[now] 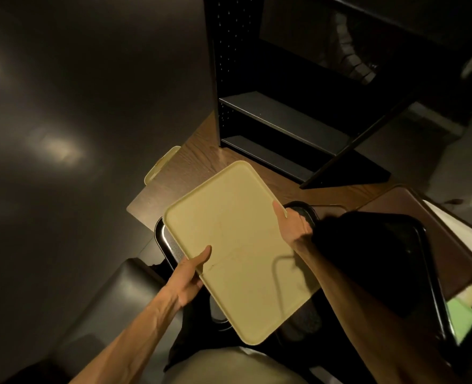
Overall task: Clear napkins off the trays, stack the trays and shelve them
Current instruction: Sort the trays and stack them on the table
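Note:
A pale yellow tray (237,245) with nothing on it is held in the air over the table, tilted across the view. My left hand (189,275) grips its near-left edge, thumb on top. My right hand (293,225) grips its right edge. Under it lies a black tray (164,239) with a speckled inside. A second black tray (395,253) lies to the right. Another yellow tray (161,164) hangs over the table's far-left edge. The black shelf unit (284,120) stands on the table behind, its shelves bare.
The wooden table (173,189) ends at the left over a dark floor. A brown tray (434,225) with something white and a green item (463,320) sit at the far right. A dark chair seat (112,295) is at lower left.

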The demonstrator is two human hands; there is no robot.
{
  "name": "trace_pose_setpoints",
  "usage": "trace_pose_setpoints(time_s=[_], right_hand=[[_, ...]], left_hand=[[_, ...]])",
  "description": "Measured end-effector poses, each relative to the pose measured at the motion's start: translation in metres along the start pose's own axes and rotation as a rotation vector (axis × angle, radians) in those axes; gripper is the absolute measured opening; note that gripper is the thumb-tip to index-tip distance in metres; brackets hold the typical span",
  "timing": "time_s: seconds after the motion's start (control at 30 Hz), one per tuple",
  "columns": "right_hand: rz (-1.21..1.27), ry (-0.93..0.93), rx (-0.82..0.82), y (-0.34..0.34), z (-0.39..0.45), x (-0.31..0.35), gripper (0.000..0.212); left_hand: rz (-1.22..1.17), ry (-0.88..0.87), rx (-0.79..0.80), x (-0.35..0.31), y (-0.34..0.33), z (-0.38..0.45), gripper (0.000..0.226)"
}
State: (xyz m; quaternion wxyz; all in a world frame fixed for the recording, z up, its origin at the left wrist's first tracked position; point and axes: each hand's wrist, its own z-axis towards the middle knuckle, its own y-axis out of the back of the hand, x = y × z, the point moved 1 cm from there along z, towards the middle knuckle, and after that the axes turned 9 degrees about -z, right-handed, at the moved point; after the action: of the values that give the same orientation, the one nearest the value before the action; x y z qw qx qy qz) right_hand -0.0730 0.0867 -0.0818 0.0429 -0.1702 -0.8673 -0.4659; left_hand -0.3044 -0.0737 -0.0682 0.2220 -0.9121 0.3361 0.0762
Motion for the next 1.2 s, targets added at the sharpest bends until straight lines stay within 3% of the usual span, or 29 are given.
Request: trace_pose_setpoints(time_s=[0.13,0.2,0.3,0.37,0.4,0.47,0.57,0.77,0.9,1.0,1.07,1.2], right_hand=[[0.307,0.005,0.191,-0.001,-0.001,0.002,0.066],[0.35,0.018,0.174,-0.003,-0.002,-0.008,0.057],[0.057,0.048,-0.073,-0.004,-0.007,-0.033,0.037],[-0.106,0.033,-0.207,-0.002,-0.013,-0.05,0.042],[-0.15,0.01,-0.222,-0.001,-0.016,-0.057,0.049],[-0.184,-0.045,-0.188,0.001,-0.018,-0.066,0.059],[-0.218,-0.06,-0.15,0.002,-0.02,-0.069,0.066],[-0.193,-0.091,-0.174,0.003,-0.009,-0.07,0.061],[-0.176,-0.195,-0.165,0.012,0.003,-0.071,0.044],[-0.166,-0.071,-0.193,0.012,0.001,-0.06,0.036],[-0.035,-0.025,-0.118,0.008,-0.001,-0.048,0.038],[0.172,-0.005,-0.029,0.007,-0.004,-0.023,0.045]], left_hand=[[0.011,-0.078,0.033,-0.02,0.009,-0.005,0.043],[0.078,-0.155,0.038,-0.033,0.011,-0.012,0.036],[0.159,-0.277,-0.019,-0.055,0.016,-0.025,0.019],[0.195,-0.325,-0.043,-0.069,0.021,-0.034,0.009],[0.204,-0.346,-0.057,-0.077,0.022,-0.043,0.005],[0.248,-0.388,-0.089,-0.091,0.034,-0.048,0.023],[0.321,-0.43,-0.15,-0.107,0.054,-0.056,0.032],[0.383,-0.428,-0.217,-0.121,0.094,-0.069,0.042],[0.43,-0.392,-0.285,-0.112,0.111,-0.079,0.046],[0.43,-0.368,-0.324,-0.112,0.122,-0.081,0.052],[0.444,-0.315,-0.35,-0.116,0.133,-0.084,0.06],[0.254,-0.323,-0.297,-0.122,0.141,-0.088,0.039]])
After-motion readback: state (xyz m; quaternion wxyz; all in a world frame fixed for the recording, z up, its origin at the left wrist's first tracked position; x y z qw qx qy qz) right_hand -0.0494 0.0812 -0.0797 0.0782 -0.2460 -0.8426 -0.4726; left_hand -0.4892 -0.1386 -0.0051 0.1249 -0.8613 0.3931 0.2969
